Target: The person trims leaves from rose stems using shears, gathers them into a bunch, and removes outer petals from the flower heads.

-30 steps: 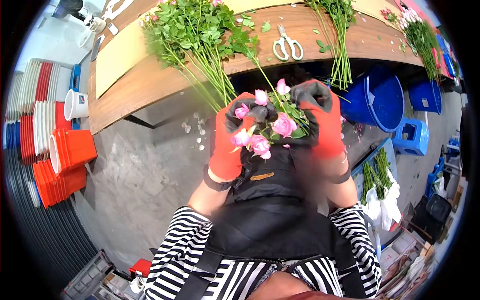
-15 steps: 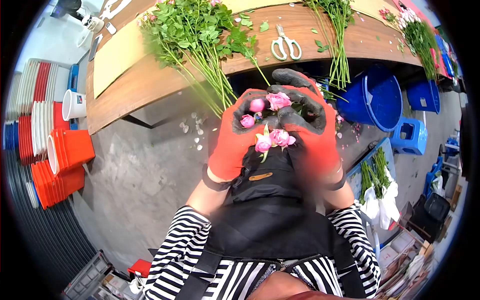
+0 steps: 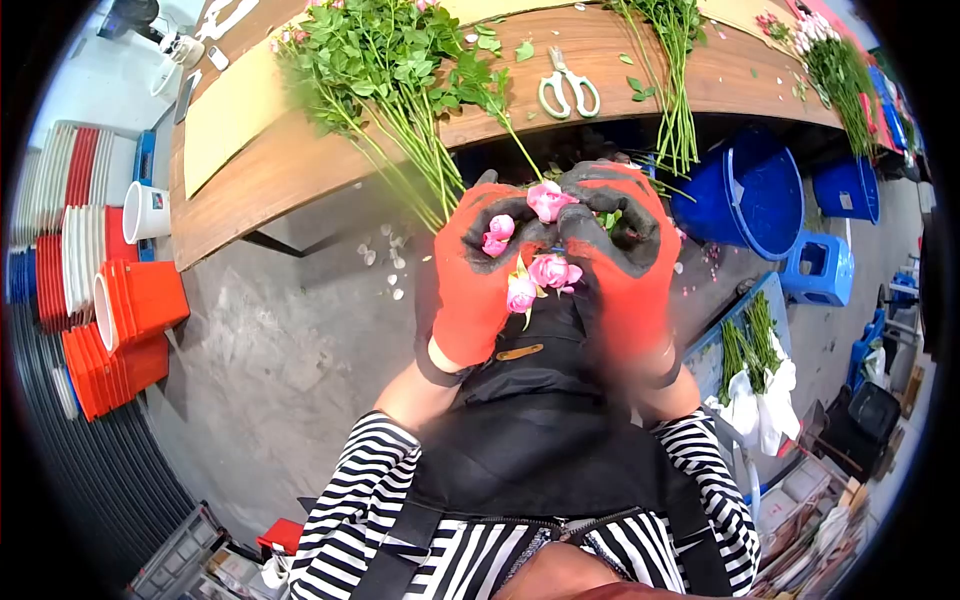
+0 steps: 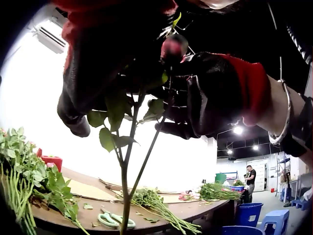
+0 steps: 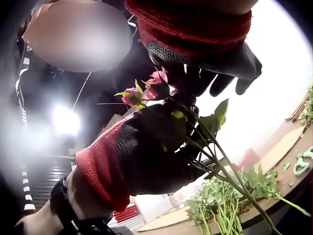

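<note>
In the head view, pink spray roses [image 3: 549, 271] stand bunched between two gloved hands in front of the apron. The left hand [image 3: 472, 275] grips the spray from the left, with small pink blooms showing at its fingers. From the other side the right hand [image 3: 625, 262] curls in, thumb and fingers pinching at the upper rose [image 3: 549, 201]. In the right wrist view, a leafy green stem [image 5: 230, 178] runs down from the left hand's grip. The left wrist view shows the forked stem [image 4: 125, 196] below both hands; the fingertips are partly hidden by leaves.
On the wooden table [image 3: 290, 190] lie a large pile of leafy rose stems [image 3: 390, 60], white-handled scissors [image 3: 568, 95] and another stem bundle [image 3: 680, 100]. Blue buckets [image 3: 745, 200] and a blue stool [image 3: 818, 270] stand right; orange crates [image 3: 145, 295] are at left. Petals litter the floor.
The right hand has moved left from beside the stem to the blooms, its raised fingers now curled inward. Both hands have closed around the spray, covering more of it. The left hand keeps its grip.
</note>
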`<state>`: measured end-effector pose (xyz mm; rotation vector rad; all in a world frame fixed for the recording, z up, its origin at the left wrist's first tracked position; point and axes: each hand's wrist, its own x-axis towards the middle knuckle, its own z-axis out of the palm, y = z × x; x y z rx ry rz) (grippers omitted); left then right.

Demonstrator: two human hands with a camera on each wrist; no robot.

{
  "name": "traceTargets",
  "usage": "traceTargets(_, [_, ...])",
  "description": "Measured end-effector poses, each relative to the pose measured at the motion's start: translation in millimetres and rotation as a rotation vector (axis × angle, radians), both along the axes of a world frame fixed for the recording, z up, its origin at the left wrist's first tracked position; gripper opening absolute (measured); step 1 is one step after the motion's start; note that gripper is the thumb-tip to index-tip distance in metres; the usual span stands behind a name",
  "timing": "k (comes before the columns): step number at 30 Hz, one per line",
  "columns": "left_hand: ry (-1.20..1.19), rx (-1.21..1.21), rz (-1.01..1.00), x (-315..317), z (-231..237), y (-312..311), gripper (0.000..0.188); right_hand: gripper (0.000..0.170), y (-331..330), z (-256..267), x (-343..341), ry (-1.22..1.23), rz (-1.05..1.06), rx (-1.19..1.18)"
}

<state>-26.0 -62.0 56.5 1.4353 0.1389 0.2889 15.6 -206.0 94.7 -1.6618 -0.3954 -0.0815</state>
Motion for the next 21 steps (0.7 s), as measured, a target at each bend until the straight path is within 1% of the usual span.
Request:
traceTargets(1, [-0.006,-0.033,-0.001,-0.1,1.0,-0.4,0.027,0.033,0.6,1.0,-0.3,0.019,-0.002,0.006])
traceTargets(4, [-0.017,-0.1,-0.006,0.2,3.6,-2.2,0.024,0.031,-3.1,-9.8,3.8,0.321,0.111,0.294])
traceTargets(6, [-0.017,-0.102,-0.007,2.1,2.4,-1.3,0.022,0.032,-1.2,-13.6,5.4,0.445,0.074,0.332])
traceTargets(8, [0.047,-0.33,-0.096,-0.3,-1.6,4.7,0.025,0.033,0.2,-24.0,12.4,0.491,0.036,0.43])
traceTargets(10, [0.062,-0.381,-0.142,-1.6,-3.8,8.9,0.026,0.033,1.6,-35.6,25.9,0.457,-0.002,0.586])
traceTargets(11, [0.043,-0.317,-0.142,-1.6,-4.2,10.2,0.026,0.037,-0.9,-33.6,26.5,0.333,-0.012,0.586])
traceTargets(12, [0.03,-0.224,-0.125,-1.8,-3.5,10.2,0.025,0.036,-4.8,-20.9,24.8,0.322,-0.019,0.544])
traceTargets(14, [0.012,-0.012,-0.071,-2.0,0.7,8.1,0.025,0.037,-17.8,12.2,24.2,0.21,0.116,0.169])
traceTargets(16, [-0.079,0.184,-0.053,-0.9,-1.5,7.6,0.024,0.039,-27.5,42.1,27.7,-0.178,0.187,-0.247])
traceTargets(17, [-0.166,0.258,-0.069,0.2,-9.3,10.9,0.024,0.04,-30.5,45.2,28.9,-0.321,0.216,-0.412])
traceTargets(18, [-0.186,0.318,-0.071,1.9,0.8,7.4,0.025,0.041,-33.6,48.3,30.1,-0.476,0.234,-0.559])
traceTargets(20, [-0.23,0.437,-0.071,-0.6,-0.4,2.6,0.027,0.043,-37.7,47.4,36.1,-0.684,0.264,-0.764])
traceTargets(21, [-0.238,0.512,-0.074,-1.8,3.3,0.9,0.028,0.043,-36.5,60.5,34.6,-0.63,0.352,-0.818])
